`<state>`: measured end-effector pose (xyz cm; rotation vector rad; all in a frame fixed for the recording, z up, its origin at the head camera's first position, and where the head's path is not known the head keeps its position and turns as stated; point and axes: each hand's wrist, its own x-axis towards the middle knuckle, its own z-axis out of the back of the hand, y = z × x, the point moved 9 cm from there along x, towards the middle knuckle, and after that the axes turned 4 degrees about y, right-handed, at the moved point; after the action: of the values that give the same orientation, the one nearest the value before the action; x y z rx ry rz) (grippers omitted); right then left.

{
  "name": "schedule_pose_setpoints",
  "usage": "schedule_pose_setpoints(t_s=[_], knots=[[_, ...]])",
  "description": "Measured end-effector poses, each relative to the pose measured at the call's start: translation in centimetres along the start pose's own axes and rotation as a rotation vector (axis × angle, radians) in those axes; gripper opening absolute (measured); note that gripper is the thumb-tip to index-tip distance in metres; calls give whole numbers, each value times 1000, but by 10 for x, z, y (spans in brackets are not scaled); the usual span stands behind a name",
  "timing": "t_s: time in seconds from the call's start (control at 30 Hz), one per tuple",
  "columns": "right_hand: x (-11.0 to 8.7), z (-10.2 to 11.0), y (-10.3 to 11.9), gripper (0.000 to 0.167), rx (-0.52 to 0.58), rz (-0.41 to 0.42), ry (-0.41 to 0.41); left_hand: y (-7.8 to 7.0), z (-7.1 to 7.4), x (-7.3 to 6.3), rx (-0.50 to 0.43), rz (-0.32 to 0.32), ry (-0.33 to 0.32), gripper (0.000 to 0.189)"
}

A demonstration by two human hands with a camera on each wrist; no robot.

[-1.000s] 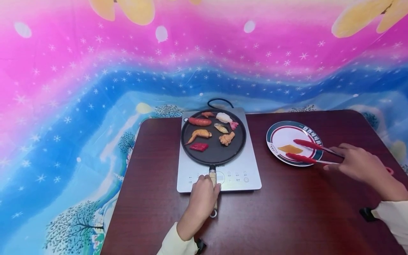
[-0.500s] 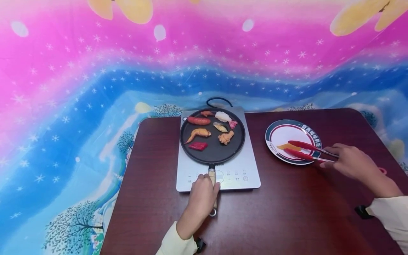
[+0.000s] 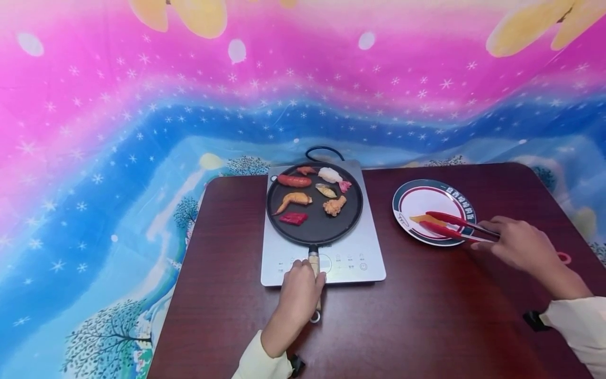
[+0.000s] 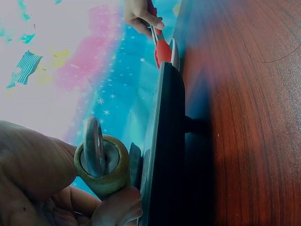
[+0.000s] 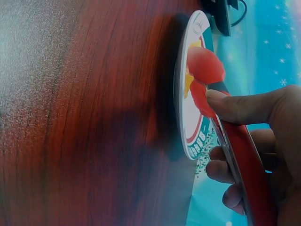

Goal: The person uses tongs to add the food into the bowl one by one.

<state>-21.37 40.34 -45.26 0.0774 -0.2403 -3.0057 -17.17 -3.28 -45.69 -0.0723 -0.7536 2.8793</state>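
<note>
My left hand [image 3: 299, 295] grips the wooden handle [image 4: 106, 183] of a round black frying pan [image 3: 318, 230]. In my right hand [image 3: 521, 245] is a pair of red-tipped tongs [image 3: 454, 217], its handles held between thumb and fingers in the right wrist view. The tong tips lie over a flat yellow-orange food piece [image 3: 417, 218] on a white plate with a dark green rim [image 3: 402, 192]. The tips stand close about the piece; whether they pinch it I cannot tell. In the pan lie a sausage [image 3: 294, 180], a chicken wing [image 3: 297, 198], a fried drumstick [image 3: 334, 206] and several other food pieces.
Under the pan is a silver-white induction cooker [image 3: 369, 252] with a black cord [image 3: 324, 148] behind it. The dark red-brown wooden table [image 3: 426, 316] carries cooker and plate. A colourful printed cloth [image 3: 284, 79] hangs along the back edge.
The tong tips have drawn closer together and now cover more of the yellow piece. My right hand has shifted slightly left. The left hand keeps its grip on the handle.
</note>
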Motion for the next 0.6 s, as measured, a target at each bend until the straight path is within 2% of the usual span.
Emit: schedule_pose_setpoints(t_s=[0.6], knots=[[-2, 2, -3, 74, -18, -42, -23, 1, 0, 1, -3, -3, 4, 37]])
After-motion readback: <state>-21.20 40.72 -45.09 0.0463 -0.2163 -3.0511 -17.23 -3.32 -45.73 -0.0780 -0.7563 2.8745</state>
